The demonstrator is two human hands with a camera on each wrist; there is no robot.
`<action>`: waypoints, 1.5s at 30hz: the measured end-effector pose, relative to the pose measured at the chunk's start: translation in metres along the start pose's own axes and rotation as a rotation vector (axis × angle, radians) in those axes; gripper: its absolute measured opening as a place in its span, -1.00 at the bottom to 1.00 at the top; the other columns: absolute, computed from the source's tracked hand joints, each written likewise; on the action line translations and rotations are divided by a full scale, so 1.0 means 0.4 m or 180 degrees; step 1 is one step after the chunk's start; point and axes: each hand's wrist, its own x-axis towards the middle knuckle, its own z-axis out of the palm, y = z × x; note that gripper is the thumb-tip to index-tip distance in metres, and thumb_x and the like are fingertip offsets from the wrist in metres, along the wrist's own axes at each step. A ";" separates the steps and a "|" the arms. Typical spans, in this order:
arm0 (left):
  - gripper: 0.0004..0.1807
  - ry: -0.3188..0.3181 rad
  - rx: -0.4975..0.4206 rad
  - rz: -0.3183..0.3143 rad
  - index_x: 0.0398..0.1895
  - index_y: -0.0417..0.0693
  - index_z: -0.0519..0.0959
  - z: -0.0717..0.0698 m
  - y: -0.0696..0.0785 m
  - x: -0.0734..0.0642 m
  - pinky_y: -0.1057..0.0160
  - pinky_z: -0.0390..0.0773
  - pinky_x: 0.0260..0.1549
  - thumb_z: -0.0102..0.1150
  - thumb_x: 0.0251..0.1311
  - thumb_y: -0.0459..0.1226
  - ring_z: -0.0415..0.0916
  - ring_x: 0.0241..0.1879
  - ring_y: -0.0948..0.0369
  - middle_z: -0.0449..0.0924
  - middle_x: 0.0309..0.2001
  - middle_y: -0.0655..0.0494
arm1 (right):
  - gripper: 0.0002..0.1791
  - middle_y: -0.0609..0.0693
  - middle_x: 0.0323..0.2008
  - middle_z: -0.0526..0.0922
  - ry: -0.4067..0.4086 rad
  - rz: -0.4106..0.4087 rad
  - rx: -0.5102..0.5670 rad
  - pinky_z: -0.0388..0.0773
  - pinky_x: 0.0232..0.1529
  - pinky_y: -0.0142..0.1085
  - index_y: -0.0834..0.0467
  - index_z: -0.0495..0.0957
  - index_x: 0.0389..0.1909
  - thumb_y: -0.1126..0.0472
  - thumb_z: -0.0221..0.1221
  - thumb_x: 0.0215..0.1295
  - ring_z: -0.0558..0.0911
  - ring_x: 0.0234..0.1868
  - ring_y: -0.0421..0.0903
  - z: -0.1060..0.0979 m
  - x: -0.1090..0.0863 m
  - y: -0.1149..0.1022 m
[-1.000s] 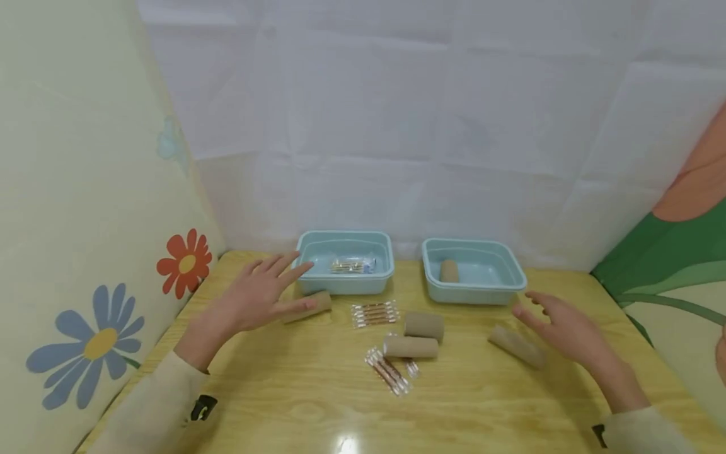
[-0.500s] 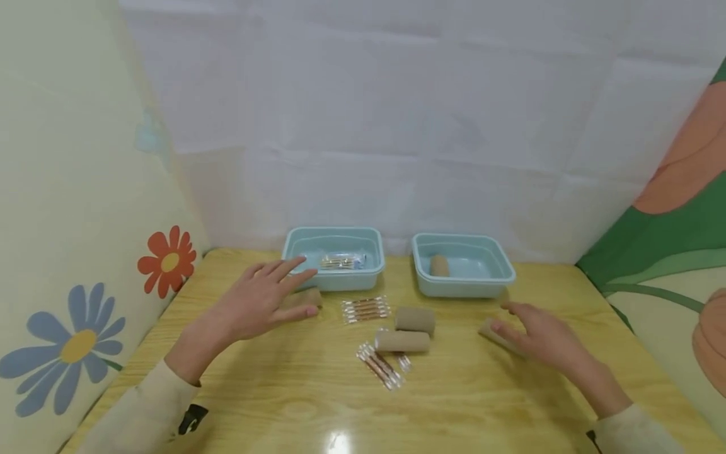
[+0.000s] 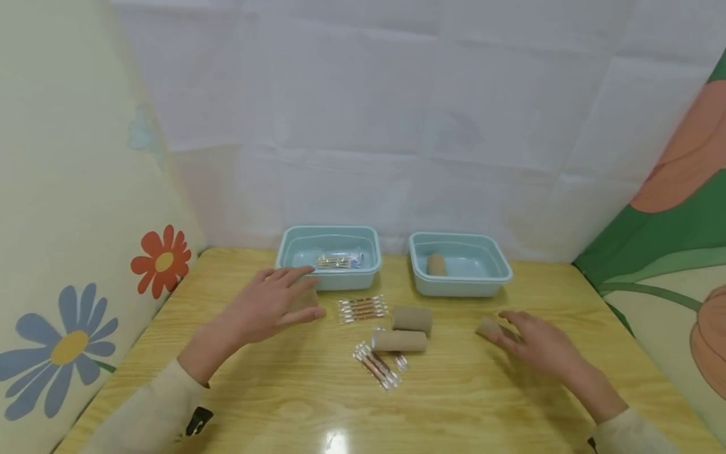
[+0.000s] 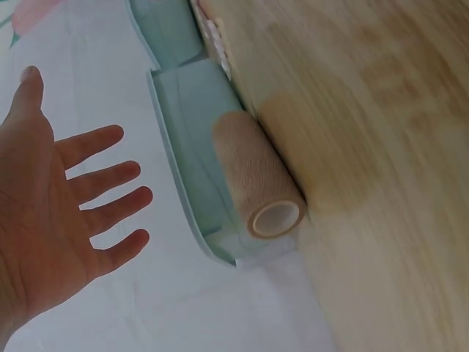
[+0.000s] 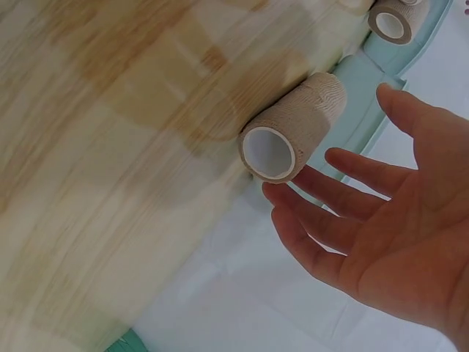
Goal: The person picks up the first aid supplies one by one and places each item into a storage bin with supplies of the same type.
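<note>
My left hand (image 3: 263,306) hovers with spread fingers over a tan bandage roll (image 4: 256,176) by the left blue bin (image 3: 348,282); the left wrist view shows a gap between them. On the right, my other hand (image 3: 544,343) reaches over a second bandage roll (image 5: 300,125), its fingers slightly bent. Those fingertips come close to the roll's white-cored end; contact is unclear. Two more rolls, a rear one (image 3: 412,320) and a front one (image 3: 399,341), lie mid-table. Near them are clear packs of cotton swabs, one behind (image 3: 363,309) and one in front (image 3: 377,366).
Inside the left bin lies a swab pack (image 3: 338,261). The right blue bin (image 3: 462,288) holds a bandage roll (image 3: 436,265). Another swab pack (image 3: 401,361) is partly under the front roll. A white sheet (image 3: 351,126) hangs behind the wooden table (image 3: 448,403).
Both hands have come down closer to the outer bandage rolls, the right one also moving inward. The head view has shifted slightly, so the bins sit further left. The rolls and packs look unmoved.
</note>
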 end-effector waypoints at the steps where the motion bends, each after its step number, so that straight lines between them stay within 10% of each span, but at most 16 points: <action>1: -0.19 0.0021 -0.0005 0.0034 0.44 0.01 0.43 0.007 0.005 0.006 -0.32 0.24 0.24 -0.13 0.40 0.36 0.26 0.39 -0.15 0.30 0.46 -0.11 | -0.34 0.30 0.14 0.60 -0.0002 0.0003 -0.0006 0.54 0.00 0.23 0.33 0.53 0.25 -0.17 0.17 0.46 0.59 0.12 0.30 -0.001 -0.001 0.002; 15: -0.20 0.0019 0.0013 0.0487 0.44 0.05 0.44 0.072 0.089 0.108 -0.24 0.27 0.28 -0.22 0.42 0.37 0.33 0.35 -0.09 0.40 0.38 -0.03 | -0.29 0.29 0.09 0.63 -0.0032 0.0121 0.0027 0.58 -0.06 0.19 0.32 0.50 0.28 -0.22 0.15 0.46 0.63 0.03 0.26 -0.012 0.007 0.032; 24: -0.41 -0.0009 0.0022 0.0783 0.36 -0.01 0.51 0.107 0.113 0.153 -0.23 0.35 0.22 0.06 0.46 0.14 0.41 0.28 -0.07 0.49 0.29 -0.03 | -0.28 0.28 0.06 0.64 -0.0094 0.0306 0.0082 0.58 -0.09 0.20 0.32 0.49 0.29 -0.22 0.16 0.45 0.63 0.03 0.25 -0.030 0.019 0.058; 45: -0.54 -0.0064 -0.0179 0.1037 0.20 0.04 0.62 0.142 0.164 0.172 -0.16 0.54 0.00 0.05 0.48 0.10 0.54 0.12 0.08 0.60 0.13 0.10 | -0.59 0.30 -0.12 0.67 0.0748 0.0217 0.0886 0.64 -0.17 0.08 0.44 0.50 0.15 0.23 0.23 0.46 0.67 -0.15 0.23 -0.008 0.104 0.126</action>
